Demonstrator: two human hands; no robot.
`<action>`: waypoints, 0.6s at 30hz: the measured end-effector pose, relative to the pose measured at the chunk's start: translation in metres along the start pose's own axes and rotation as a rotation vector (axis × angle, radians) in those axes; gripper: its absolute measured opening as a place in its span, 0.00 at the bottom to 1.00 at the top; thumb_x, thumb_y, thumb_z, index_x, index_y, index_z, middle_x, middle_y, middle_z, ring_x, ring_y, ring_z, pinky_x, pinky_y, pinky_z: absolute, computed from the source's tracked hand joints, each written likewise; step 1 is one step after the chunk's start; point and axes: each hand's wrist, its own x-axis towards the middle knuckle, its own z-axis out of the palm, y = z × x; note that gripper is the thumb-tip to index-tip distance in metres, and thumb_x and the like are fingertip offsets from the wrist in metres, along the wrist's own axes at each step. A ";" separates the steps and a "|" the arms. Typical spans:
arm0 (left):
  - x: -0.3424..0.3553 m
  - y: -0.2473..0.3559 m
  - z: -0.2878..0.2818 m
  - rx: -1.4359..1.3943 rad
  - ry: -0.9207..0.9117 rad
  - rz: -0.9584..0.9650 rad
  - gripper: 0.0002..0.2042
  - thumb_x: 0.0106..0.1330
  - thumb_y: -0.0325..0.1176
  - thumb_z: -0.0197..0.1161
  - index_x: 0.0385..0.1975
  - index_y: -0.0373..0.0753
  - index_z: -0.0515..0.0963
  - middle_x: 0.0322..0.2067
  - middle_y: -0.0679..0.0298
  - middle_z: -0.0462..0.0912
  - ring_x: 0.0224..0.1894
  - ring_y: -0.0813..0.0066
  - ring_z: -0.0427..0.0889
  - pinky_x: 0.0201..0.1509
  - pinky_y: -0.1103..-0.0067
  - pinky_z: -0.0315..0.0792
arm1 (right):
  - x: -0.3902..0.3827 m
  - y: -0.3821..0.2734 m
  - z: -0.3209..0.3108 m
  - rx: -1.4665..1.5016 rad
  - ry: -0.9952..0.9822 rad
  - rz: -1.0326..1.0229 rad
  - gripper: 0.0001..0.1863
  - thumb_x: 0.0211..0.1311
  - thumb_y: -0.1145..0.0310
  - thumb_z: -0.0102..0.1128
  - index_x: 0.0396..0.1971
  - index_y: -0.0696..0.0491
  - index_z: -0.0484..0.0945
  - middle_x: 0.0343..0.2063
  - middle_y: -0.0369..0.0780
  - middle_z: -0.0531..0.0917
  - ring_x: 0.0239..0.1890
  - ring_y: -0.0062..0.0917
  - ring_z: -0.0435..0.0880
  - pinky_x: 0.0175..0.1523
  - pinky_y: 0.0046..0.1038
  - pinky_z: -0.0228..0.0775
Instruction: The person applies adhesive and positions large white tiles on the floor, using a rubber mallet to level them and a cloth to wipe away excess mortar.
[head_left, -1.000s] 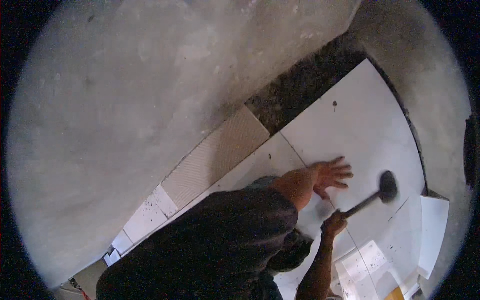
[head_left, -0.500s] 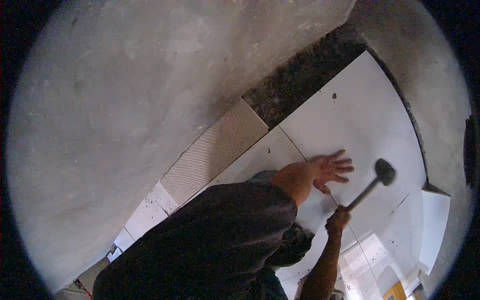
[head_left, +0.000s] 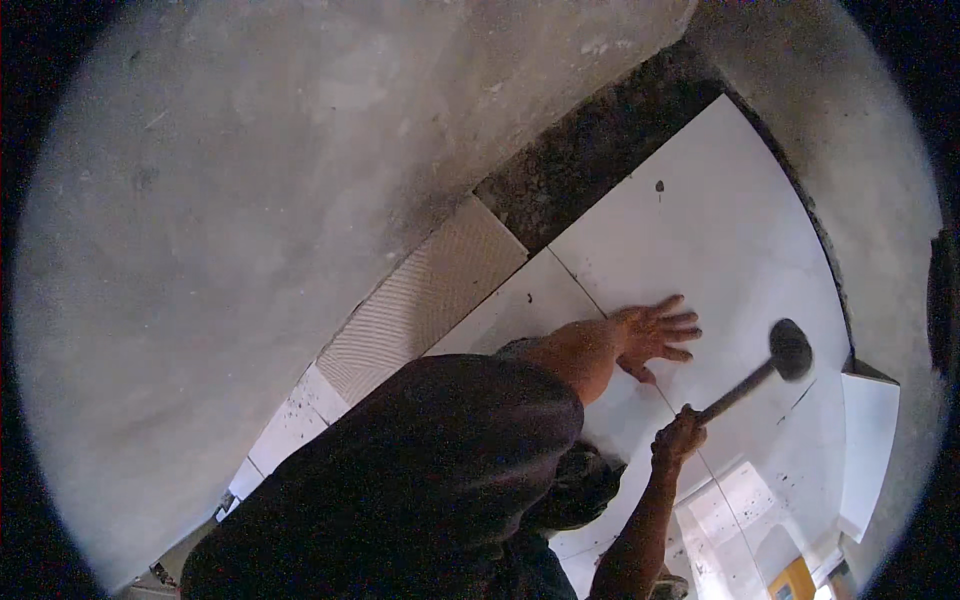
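Observation:
My left hand lies spread and palm down on a large white floor tile, near a joint between tiles. Below and right of it, my right hand grips the handle of a mallet, whose dark, blurred head is over the tile; whether it touches cannot be told. Dark clothing fills the lower middle, hiding part of the floor. Left of the tiles runs a strip with ridged beige adhesive, and beyond it a dark, rough bare strip.
Grey plastered walls border the tiles at left and right. A white panel stands at the right edge beside the wall. A yellow object sits at bottom right, and smaller white tiles line the left edge.
The mallet head rose, then shifted a little right. My right hand moved slightly up the picture. My left hand stays spread on the tile while the whole view shifts slightly.

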 end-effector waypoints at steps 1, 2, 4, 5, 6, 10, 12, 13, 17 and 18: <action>0.004 0.000 -0.001 0.081 -0.018 -0.005 0.38 0.54 0.69 0.50 0.65 0.58 0.59 0.70 0.59 0.45 0.72 0.56 0.36 0.69 0.48 0.24 | 0.004 -0.002 0.010 0.054 0.078 -0.087 0.17 0.58 0.58 0.52 0.15 0.48 0.61 0.08 0.31 0.59 0.06 0.19 0.59 0.10 0.26 0.49; 0.003 -0.003 0.001 0.173 -0.037 -0.017 0.40 0.52 0.71 0.49 0.64 0.58 0.60 0.70 0.59 0.45 0.72 0.55 0.34 0.69 0.48 0.22 | 0.002 -0.004 0.017 0.399 -0.176 0.142 0.18 0.58 0.57 0.53 0.15 0.48 0.61 0.08 0.32 0.59 0.05 0.19 0.58 0.09 0.26 0.48; -0.003 -0.005 0.006 0.137 0.005 -0.014 0.40 0.52 0.70 0.49 0.64 0.58 0.60 0.70 0.59 0.45 0.72 0.55 0.35 0.69 0.48 0.23 | -0.004 -0.011 0.010 -0.087 -0.207 0.265 0.19 0.58 0.56 0.53 0.15 0.48 0.60 0.08 0.32 0.59 0.04 0.19 0.57 0.09 0.26 0.47; 0.000 -0.003 0.006 0.091 0.054 -0.002 0.39 0.52 0.70 0.49 0.64 0.57 0.60 0.70 0.59 0.45 0.72 0.55 0.35 0.69 0.48 0.24 | 0.008 0.000 0.006 -0.070 -0.104 0.099 0.19 0.58 0.55 0.53 0.15 0.48 0.61 0.08 0.32 0.60 0.04 0.19 0.57 0.09 0.26 0.48; 0.004 -0.003 0.006 0.091 0.057 0.001 0.39 0.52 0.70 0.49 0.64 0.57 0.60 0.70 0.59 0.45 0.72 0.55 0.35 0.69 0.48 0.24 | 0.020 0.009 0.001 -0.053 -0.001 -0.068 0.19 0.57 0.54 0.53 0.15 0.48 0.61 0.08 0.32 0.60 0.04 0.20 0.57 0.09 0.27 0.48; 0.004 0.000 -0.007 0.107 -0.047 -0.024 0.38 0.54 0.68 0.50 0.64 0.57 0.60 0.70 0.60 0.45 0.72 0.55 0.36 0.69 0.48 0.25 | 0.015 0.024 -0.007 -0.134 -0.143 -0.013 0.19 0.54 0.56 0.59 0.14 0.52 0.65 0.08 0.34 0.62 0.07 0.25 0.62 0.12 0.34 0.51; -0.003 0.007 -0.003 0.074 -0.082 -0.053 0.37 0.55 0.66 0.52 0.65 0.56 0.59 0.70 0.60 0.46 0.72 0.56 0.37 0.70 0.49 0.26 | 0.010 -0.003 0.004 -0.144 -0.118 0.043 0.20 0.54 0.56 0.61 0.15 0.53 0.66 0.09 0.35 0.64 0.09 0.26 0.65 0.13 0.34 0.53; 0.006 0.007 -0.009 0.064 -0.091 -0.028 0.38 0.55 0.66 0.52 0.65 0.56 0.59 0.70 0.60 0.46 0.72 0.56 0.37 0.69 0.49 0.26 | 0.014 -0.001 -0.004 -0.180 -0.015 -0.157 0.20 0.55 0.55 0.61 0.15 0.52 0.66 0.09 0.36 0.65 0.09 0.25 0.66 0.13 0.32 0.54; -0.007 0.004 0.005 0.079 -0.047 -0.029 0.38 0.54 0.66 0.52 0.65 0.56 0.59 0.70 0.60 0.46 0.72 0.55 0.38 0.69 0.48 0.28 | -0.004 -0.019 0.005 -0.110 -0.222 0.378 0.17 0.59 0.61 0.58 0.15 0.53 0.66 0.10 0.34 0.68 0.11 0.21 0.63 0.13 0.29 0.53; -0.007 0.004 0.004 0.079 -0.044 -0.029 0.38 0.54 0.66 0.52 0.65 0.56 0.59 0.70 0.60 0.46 0.72 0.55 0.38 0.69 0.48 0.28 | 0.000 -0.010 0.007 -0.111 -0.220 0.377 0.17 0.59 0.61 0.58 0.15 0.53 0.66 0.10 0.34 0.68 0.11 0.21 0.63 0.13 0.29 0.53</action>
